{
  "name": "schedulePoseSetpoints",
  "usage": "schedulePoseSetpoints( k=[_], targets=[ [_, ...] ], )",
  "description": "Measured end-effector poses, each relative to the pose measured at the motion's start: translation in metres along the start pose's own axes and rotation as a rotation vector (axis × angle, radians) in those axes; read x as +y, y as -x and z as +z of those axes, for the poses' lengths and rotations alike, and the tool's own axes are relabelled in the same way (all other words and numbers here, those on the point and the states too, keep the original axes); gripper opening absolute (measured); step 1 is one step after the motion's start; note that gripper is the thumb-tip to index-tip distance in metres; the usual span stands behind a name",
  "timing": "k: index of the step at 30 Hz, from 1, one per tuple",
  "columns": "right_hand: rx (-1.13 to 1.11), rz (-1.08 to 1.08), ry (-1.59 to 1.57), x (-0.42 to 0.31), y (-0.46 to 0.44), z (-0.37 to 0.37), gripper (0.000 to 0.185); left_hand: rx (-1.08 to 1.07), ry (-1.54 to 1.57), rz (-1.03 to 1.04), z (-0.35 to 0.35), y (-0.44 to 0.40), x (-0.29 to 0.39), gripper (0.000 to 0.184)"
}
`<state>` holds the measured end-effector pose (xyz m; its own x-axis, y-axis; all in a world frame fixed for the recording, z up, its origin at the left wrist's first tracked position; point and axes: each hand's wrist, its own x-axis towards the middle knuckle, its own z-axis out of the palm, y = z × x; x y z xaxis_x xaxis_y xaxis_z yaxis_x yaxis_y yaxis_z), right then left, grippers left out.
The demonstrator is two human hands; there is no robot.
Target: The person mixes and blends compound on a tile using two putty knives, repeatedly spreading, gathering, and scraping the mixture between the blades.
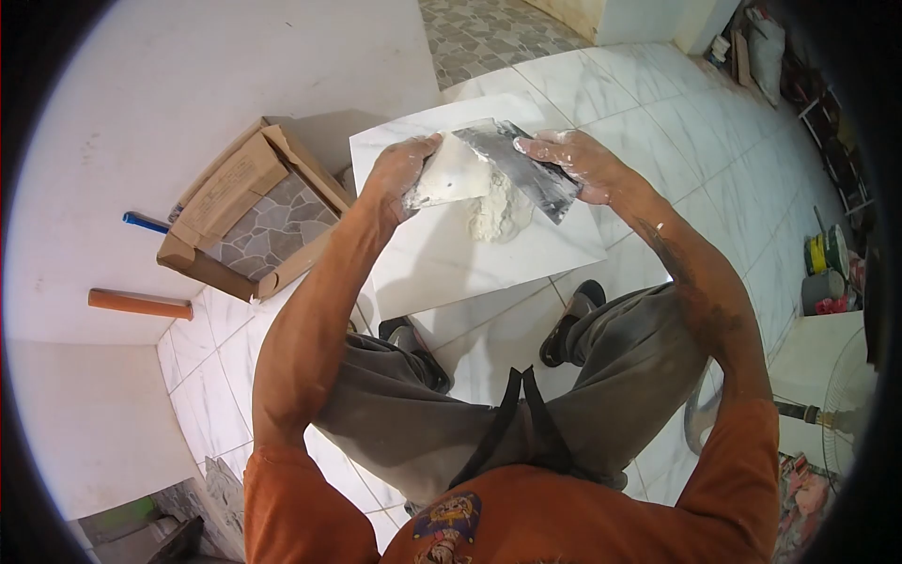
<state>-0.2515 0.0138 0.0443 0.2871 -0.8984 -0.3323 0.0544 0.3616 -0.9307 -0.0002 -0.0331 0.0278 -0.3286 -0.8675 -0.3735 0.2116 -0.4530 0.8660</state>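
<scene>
My left hand (400, 173), smeared with white, is closed on the edge of a pale flat spreader plate (445, 177). In my right hand (581, 164) is a dark grey metal spreader blade (547, 188), streaked with white and gripped along its right side. The two plates meet or overlap near their top edges; whether they touch is hard to tell. Just below them a lump of off-white putty (498, 218) sits on a white square board (413, 273), partly hidden by the plates.
An open cardboard box (178, 252) with stone-patterned tiles leans at the left wall. Near it are an orange bar (141, 304) and a blue handle (144, 223). My feet stand below the board. At right are a fan (846, 409) and a green-yellow roll (827, 252).
</scene>
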Motion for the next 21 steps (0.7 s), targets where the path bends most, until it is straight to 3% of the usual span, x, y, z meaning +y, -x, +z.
schedulePoseSetpoints(
  k=[8,13,15,16,19,21],
  targets=[
    [0.097,-0.07,0.22,0.006,0.016,-0.039,0.043,0.038,-0.075,0.088,-0.011,-0.005,0.002,0.032],
    [0.422,-0.456,0.987,-0.019,0.051,-0.006,0.034,0.134,-0.332,0.227,-0.016,-0.004,0.014,0.036],
    [0.406,-0.755,1.1,-0.013,0.058,0.005,0.03,0.165,-0.335,0.262,-0.02,-0.009,0.01,0.037],
    [0.296,-0.916,1.152,-0.014,0.059,0.015,0.019,0.179,-0.343,0.26,-0.022,-0.011,0.009,0.035],
    [0.122,-1.309,1.381,0.001,0.054,0.035,0.02,0.198,-0.376,0.263,-0.029,-0.015,0.007,0.03],
    [0.129,-1.278,1.4,0.007,0.053,0.043,0.027,0.184,-0.415,0.282,-0.03,-0.013,0.008,0.031]
  ],
)
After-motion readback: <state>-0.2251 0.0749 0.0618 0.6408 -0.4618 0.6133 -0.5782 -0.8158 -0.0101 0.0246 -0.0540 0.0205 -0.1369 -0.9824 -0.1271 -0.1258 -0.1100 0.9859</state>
